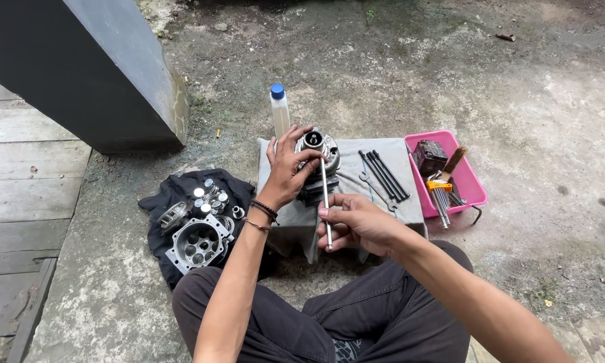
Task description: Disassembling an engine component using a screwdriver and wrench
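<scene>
My left hand (286,169) grips a metal engine cylinder part (318,145) that stands on a grey cloth (348,185). In my right hand (357,222) is a long thin metal rod (324,195), held near its lower end. The rod's upper end reaches up to the engine part. Several black long bolts (383,173) and a spanner (370,183) lie on the cloth to the right of the part.
A black cloth (181,191) at left carries a metal cylinder head (198,242) and small round parts. A white bottle with a blue cap (279,111) stands behind. A pink tray (457,176) with hex keys sits at right. A dark post (94,67) rises at back left.
</scene>
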